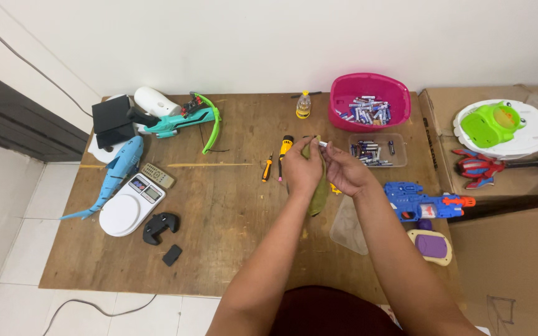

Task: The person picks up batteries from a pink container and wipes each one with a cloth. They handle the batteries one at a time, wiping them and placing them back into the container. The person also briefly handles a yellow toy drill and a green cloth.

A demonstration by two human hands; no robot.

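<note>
Plywood tabletop (219, 205) against a white wall, tiled floor at left. Your left hand (302, 167) and right hand (345, 172) meet close together above the table's middle, both closed around an olive-green toy (319, 194) that hangs down between them. Your right fingers also pinch a small battery (322, 144) at the toy's upper end; whether it sits inside the toy, you cannot tell from this view. Just left of your hands lie two screwdrivers (283, 153), yellow and black. Behind your hands, a clear tray (378, 151) of batteries, and behind that a pink tub (369, 101) holding more. A small yellow bottle (304, 105) stands beside the tub. Right of your forearm: a blue toy gun (423, 201) and a purple-and-cream toy (431, 246). A clear lid (349, 227) lies under your right arm. Far left: a blue shark (112, 180), a white scale (131, 206), a remote (157, 175), a green toy bow (185, 119).
</note>
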